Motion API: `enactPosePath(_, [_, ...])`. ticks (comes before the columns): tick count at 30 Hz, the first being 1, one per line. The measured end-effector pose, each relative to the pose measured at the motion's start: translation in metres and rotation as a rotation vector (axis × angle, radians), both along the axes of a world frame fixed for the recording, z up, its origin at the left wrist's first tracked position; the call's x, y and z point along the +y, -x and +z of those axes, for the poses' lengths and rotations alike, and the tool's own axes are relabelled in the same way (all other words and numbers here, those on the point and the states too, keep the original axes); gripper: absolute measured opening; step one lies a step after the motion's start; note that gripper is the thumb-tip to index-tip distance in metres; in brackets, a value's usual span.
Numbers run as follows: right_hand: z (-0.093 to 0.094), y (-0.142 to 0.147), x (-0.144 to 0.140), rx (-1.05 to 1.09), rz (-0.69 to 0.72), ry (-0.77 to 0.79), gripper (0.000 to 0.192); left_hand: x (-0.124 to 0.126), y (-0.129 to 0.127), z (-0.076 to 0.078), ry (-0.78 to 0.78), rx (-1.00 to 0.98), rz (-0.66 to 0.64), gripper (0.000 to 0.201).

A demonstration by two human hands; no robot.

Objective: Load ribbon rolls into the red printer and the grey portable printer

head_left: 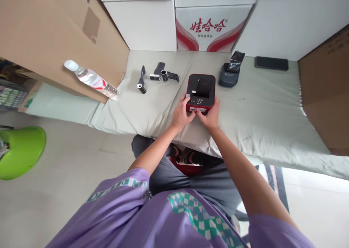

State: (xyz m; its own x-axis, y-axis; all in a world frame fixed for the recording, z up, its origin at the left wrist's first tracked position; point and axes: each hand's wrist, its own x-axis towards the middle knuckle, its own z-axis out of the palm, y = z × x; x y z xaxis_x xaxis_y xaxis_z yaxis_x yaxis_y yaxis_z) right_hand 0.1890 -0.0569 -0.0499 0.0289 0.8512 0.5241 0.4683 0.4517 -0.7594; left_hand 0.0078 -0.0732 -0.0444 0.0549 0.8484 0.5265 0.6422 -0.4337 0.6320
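Observation:
Both hands grip a black-and-red box-shaped device (201, 91) that looks like a small label printer, just above or on the covered surface. My left hand (182, 112) is closed on its near left corner. Around the near right corner curls my right hand (211, 114). Both thumbs meet at the front edge by a white label. A smaller dark printer (228, 76) stands to the right with a black strip (236, 60) sticking up from it. To the left lie several black rolls, one (141, 88) nearest the bottle and another (164, 75) closer to the device.
A water bottle (94, 81) leans at the left by a large cardboard box (89, 33). White cartons (214, 28) line the back. A dark phone-like slab (271, 63) lies at the back right, near another cardboard box (327, 91). A green stool (23, 151) stands on the floor.

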Motion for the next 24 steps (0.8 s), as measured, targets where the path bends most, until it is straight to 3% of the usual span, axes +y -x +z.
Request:
enactPosePath(4, [-0.003,-0.001,0.002,-0.005,0.005,0.006,0.104,0.005,0.004,-0.001,-0.074,-0.064,-0.050,0.073])
enactPosePath(24, [-0.013,0.000,0.011,-0.023,0.004,-0.042,0.100,0.015,0.010,-0.009,-0.066,-0.168,-0.115,0.076])
